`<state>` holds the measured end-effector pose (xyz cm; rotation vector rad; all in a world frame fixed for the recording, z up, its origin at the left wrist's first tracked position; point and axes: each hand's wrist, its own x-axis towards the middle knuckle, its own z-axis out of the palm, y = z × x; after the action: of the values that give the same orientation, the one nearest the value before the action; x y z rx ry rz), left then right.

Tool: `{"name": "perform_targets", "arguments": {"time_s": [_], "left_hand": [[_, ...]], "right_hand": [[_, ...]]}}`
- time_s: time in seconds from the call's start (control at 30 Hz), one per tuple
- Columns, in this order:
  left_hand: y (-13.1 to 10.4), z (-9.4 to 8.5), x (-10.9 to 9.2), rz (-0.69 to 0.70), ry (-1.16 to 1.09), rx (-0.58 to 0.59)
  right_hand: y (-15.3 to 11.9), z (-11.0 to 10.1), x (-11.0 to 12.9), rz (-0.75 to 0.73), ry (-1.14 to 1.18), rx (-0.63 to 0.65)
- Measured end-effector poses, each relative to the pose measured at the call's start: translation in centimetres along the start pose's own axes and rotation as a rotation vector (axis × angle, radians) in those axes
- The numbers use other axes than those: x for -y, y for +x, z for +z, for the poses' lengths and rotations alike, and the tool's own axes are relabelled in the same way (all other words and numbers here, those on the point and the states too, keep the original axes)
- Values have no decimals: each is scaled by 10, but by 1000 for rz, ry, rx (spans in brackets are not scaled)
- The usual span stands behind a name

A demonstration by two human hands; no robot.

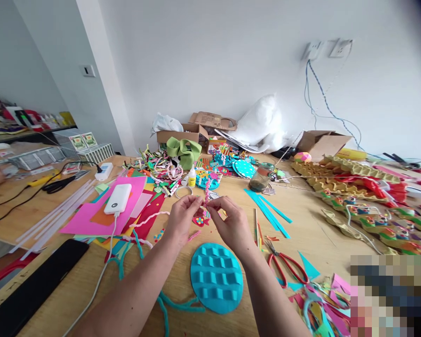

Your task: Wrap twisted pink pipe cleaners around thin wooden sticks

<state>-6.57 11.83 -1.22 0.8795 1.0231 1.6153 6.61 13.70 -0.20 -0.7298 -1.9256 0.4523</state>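
a wooden table (307, 224) carries a blue oval (216, 278), red-handled pliers (275, 253), blue strips (266, 212).

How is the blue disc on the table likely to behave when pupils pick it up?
The blue disc is probably light for its size, as it looks like paper or card. Its folds stand proud, so they may crush if pinched. Lying flat on the table, it would likely slide rather than roll if pushed.

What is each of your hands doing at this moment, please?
Left hand: closed, pinching the pink twisted fuzzy strand near its lower end.
Right hand: closed in a pinch grip on the same strand, beside the left.
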Motion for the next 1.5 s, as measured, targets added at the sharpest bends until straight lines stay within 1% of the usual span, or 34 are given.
{"name": "perform_targets", "arguments": {"time_s": [0.07,0.17,0.27,0.47,0.53,0.63,0.83,1.03,1.17,1.3,1.4,1.5], "left_hand": [[-2,0,-2,94,86,-2],[-6,0,-5,219,229,43],[-8,-1,-6,360,360,58],[-9,-5,-8,709,581,32],[-9,-6,-8,780,630,42],[-8,-8,-7,847,673,57],[-7,-9,-5,921,762,73],[-11,-5,-4,915,801,30],[-13,-4,-5,907,807,38],[-13,-4,-5,921,804,15],[-13,-3,-6,876,750,-15],[-14,-2,-7,824,714,-7]], "right_hand": [[0,-1,0,-7,-12,-41],[0,-2,1,-22,-7,-75],[1,-3,3,-16,16,-73],[1,-5,6,23,97,-52],[1,-5,7,22,108,-51],[1,-6,7,12,113,-46],[0,-6,9,0,76,-43],[-2,-1,10,-36,57,-67],[-3,1,11,-41,67,-76],[-2,0,13,-3,76,-83],[-1,0,13,48,92,-87],[-2,1,11,97,141,-80]]}}
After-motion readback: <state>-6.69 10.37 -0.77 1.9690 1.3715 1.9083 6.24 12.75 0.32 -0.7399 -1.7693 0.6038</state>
